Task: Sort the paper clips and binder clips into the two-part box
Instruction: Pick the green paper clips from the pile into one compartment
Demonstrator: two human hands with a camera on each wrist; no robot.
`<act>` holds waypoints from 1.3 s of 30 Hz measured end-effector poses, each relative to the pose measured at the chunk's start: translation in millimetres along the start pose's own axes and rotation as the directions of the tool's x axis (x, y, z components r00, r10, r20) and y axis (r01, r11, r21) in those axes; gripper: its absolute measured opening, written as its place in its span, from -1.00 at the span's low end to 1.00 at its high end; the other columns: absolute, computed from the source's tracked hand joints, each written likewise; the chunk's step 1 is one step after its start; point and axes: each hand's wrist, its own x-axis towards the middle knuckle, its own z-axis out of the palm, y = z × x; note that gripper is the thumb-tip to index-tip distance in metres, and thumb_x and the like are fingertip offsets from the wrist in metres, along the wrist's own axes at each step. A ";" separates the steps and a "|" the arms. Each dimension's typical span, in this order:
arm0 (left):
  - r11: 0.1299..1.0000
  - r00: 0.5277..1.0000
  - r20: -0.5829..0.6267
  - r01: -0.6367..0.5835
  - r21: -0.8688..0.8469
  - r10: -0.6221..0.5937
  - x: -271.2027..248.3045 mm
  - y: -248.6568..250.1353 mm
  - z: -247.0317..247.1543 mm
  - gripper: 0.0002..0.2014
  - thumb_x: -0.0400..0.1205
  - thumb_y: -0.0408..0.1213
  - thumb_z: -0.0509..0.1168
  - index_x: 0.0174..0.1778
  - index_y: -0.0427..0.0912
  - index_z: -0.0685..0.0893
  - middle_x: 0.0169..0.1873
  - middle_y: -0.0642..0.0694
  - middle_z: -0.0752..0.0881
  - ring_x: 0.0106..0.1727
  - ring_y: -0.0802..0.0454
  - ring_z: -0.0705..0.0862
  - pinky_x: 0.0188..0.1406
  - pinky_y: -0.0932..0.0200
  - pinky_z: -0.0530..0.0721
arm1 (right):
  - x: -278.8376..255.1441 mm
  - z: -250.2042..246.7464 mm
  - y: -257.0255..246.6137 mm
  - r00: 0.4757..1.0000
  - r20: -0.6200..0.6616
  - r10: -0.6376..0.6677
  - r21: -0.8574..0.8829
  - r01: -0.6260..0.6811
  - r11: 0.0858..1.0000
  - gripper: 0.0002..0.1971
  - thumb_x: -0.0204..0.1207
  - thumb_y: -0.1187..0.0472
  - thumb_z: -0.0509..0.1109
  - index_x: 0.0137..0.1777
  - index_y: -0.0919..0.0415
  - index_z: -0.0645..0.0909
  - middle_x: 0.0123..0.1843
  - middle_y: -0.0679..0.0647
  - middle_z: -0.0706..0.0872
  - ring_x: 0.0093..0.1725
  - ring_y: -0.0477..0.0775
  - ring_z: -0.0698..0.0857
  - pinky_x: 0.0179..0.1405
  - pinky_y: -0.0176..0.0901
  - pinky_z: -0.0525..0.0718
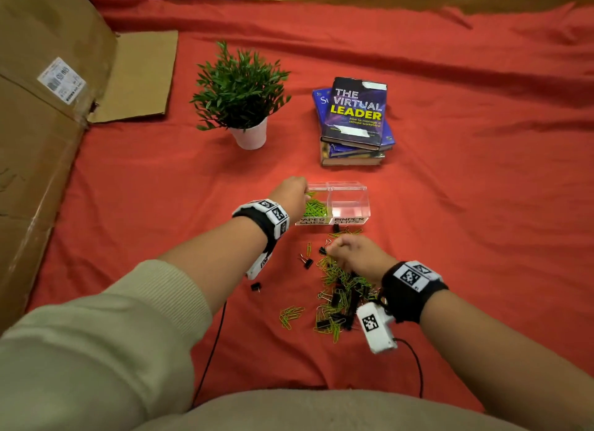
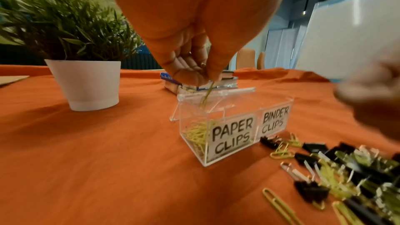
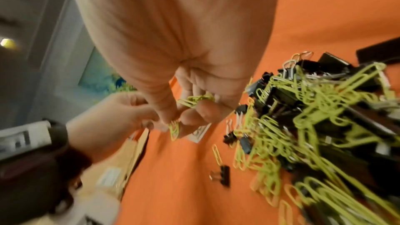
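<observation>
The two-part box [image 1: 348, 205] is clear acrylic with a hinged lid standing open. It sits on the red-clothed surface [image 1: 482, 173], near the person and in front of the stack of books [image 1: 355, 121]. Its front carries two white labels: "PAPER CLIPS" on the left compartment, "BINDER CLIPS" on the right. The left compartment holds a heap of yellow-green paper clips [image 2: 198, 133]; the right compartment shows no contents.

The left hand [image 2: 190, 67] is above the left compartment, fingertips pinched on a clip hanging into the opening.

The right hand [image 3: 190, 105] is over the mixed pile [image 1: 340, 298] of yellow-green paper clips and black binder clips [image 3: 225, 174], just in front of the box. Its grip is closed, fingers curled round several paper clips.
</observation>
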 end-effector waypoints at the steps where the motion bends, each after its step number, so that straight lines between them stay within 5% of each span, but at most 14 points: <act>1: 1.000 1.000 0.026 0.004 0.026 -0.004 2.3 0.8 2.8 -0.82 0.68 -0.31 0.24 0.13 -0.33 0.58 0.16 -0.29 0.63 0.18 -0.23 0.59 0.12 0.01 0.53 | 1.0 -5.5 -6.0 1.000 -0.017 0.007 0.062 -0.006 0.998 -0.86 0.56 0.09 0.36 -0.19 0.11 0.59 -0.28 0.05 0.62 -0.31 -0.01 0.53 -0.25 -0.16 0.55; 7: 1.000 1.000 0.006 -0.002 -0.010 0.002 -15.5 -6.5 13.5 -0.74 0.62 -0.27 0.33 0.20 -0.26 0.59 0.17 -0.23 0.59 0.19 -0.18 0.59 0.24 0.01 0.52 | 24.6 -23.7 -47.8 0.991 -0.132 -0.008 0.109 0.023 0.994 -0.87 0.54 0.23 0.40 -0.24 0.20 0.61 -0.39 0.01 0.64 -0.49 -0.07 0.51 -0.43 -0.23 0.53; 10: 0.999 1.000 -0.007 0.012 -0.048 -0.012 -48.6 -16.7 19.4 -0.84 0.59 -0.28 0.33 0.07 -0.20 0.62 0.07 -0.20 0.61 0.12 -0.15 0.61 0.15 0.05 0.53 | 54.4 -21.4 -59.4 0.963 -0.258 -0.081 -0.149 0.043 0.988 -0.90 0.53 0.24 0.40 -0.18 0.24 0.65 -0.29 0.11 0.70 -0.46 -0.05 0.55 -0.47 -0.22 0.55; 13: 0.999 0.980 0.194 0.041 0.013 -0.043 -91.1 -27.9 37.5 -0.85 0.59 -0.23 0.31 0.00 -0.19 0.64 0.05 -0.21 0.70 0.11 -0.18 0.67 0.04 0.09 0.57 | 76.1 -13.0 -72.0 0.940 -0.302 -0.159 -0.421 0.018 0.907 -0.87 0.57 0.26 0.34 -0.05 0.34 0.65 -0.14 0.20 0.75 -0.26 0.10 0.70 -0.25 -0.07 0.70; 15: 0.991 0.943 0.318 0.065 0.121 -0.101 -118.5 -36.2 51.9 -0.80 0.56 -0.10 0.32 -0.03 -0.15 0.63 0.02 -0.21 0.73 0.08 -0.21 0.70 -0.03 0.05 0.63 | 84.4 -5.0 -77.5 0.942 -0.272 -0.198 -0.552 0.016 0.834 -0.85 0.59 0.28 0.31 0.03 0.34 0.65 -0.02 0.27 0.75 -0.03 0.25 0.72 -0.02 0.03 0.70; 18: 0.969 0.902 0.391 0.099 0.225 -0.183 -149.0 -45.5 70.6 -0.68 0.51 0.03 0.36 0.00 -0.14 0.64 0.02 -0.19 0.74 0.06 -0.21 0.72 -0.03 0.02 0.68 | 85.8 5.1 -79.6 0.948 -0.215 -0.236 -0.658 0.038 0.752 -0.81 0.59 0.26 0.28 0.11 0.29 0.64 0.07 0.29 0.75 0.08 0.28 0.69 0.03 -0.03 0.63; 22: 0.983 0.926 0.357 0.066 0.169 -0.124 -168.8 -48.4 86.3 -0.49 0.47 0.07 0.42 0.18 -0.18 0.52 0.17 -0.19 0.64 0.19 -0.19 0.64 0.15 -0.04 0.64 | 71.7 12.0 -72.3 0.923 -0.192 -0.333 -0.705 0.106 0.701 -0.72 0.56 0.26 0.30 0.24 0.24 0.61 0.18 0.27 0.71 0.18 0.25 0.66 0.14 -0.04 0.61; 25: 0.986 0.938 0.345 -0.029 0.162 -0.029 -169.5 -45.6 88.2 -0.46 0.45 0.01 0.45 0.22 -0.20 0.46 0.19 -0.18 0.56 0.23 -0.20 0.60 0.18 -0.05 0.59 | 48.2 22.4 -56.5 0.903 -0.108 -0.416 -0.729 0.213 0.650 -0.77 0.53 0.28 0.29 0.14 0.23 0.65 0.11 0.19 0.72 0.10 0.17 0.69 0.14 0.00 0.68; 28: 0.973 0.928 0.369 -0.120 0.195 0.041 -167.9 -40.1 88.1 -0.53 0.49 -0.12 0.43 0.22 -0.22 0.46 0.19 -0.20 0.53 0.23 -0.24 0.60 0.17 -0.10 0.60 | 21.6 38.7 -24.7 0.948 0.152 -0.280 -0.743 0.297 0.600 -0.83 0.50 0.27 0.27 0.00 0.17 0.67 -0.02 0.10 0.74 -0.05 0.06 0.69 -0.04 -0.10 0.68; 30: 0.965 0.925 0.376 -0.143 0.221 0.051 -166.7 -37.0 89.2 -0.59 0.54 -0.16 0.39 0.23 -0.22 0.47 0.21 -0.21 0.52 0.25 -0.25 0.59 0.15 -0.13 0.60 | 6.4 48.0 0.6 0.940 0.277 -0.199 -0.774 0.341 0.534 -0.84 0.48 0.26 0.29 -0.03 0.16 0.68 -0.04 0.10 0.71 0.02 0.06 0.64 0.00 -0.07 0.64; 33: 0.964 0.932 0.358 -0.148 0.222 0.061 -163.9 -34.2 92.3 -0.66 0.57 -0.20 0.36 0.20 -0.22 0.49 0.18 -0.21 0.55 0.24 -0.25 0.60 0.13 -0.10 0.58 | -6.9 52.8 30.5 0.952 0.259 -0.166 -0.835 0.307 0.457 -0.82 0.49 0.26 0.29 0.06 0.18 0.63 0.04 0.13 0.60 0.14 0.12 0.51 0.08 -0.02 0.55; 39: 0.969 0.958 0.284 -0.101 0.227 0.033 -158.8 -34.1 97.5 -0.72 0.61 -0.17 0.31 0.15 -0.24 0.52 0.16 -0.21 0.60 0.24 -0.24 0.61 0.12 -0.07 0.57 | -16.9 43.3 45.9 0.984 0.124 -0.127 -0.706 0.178 0.685 -0.84 0.44 0.29 0.38 0.01 0.16 0.58 -0.05 0.06 0.65 -0.08 0.09 0.63 -0.11 -0.12 0.64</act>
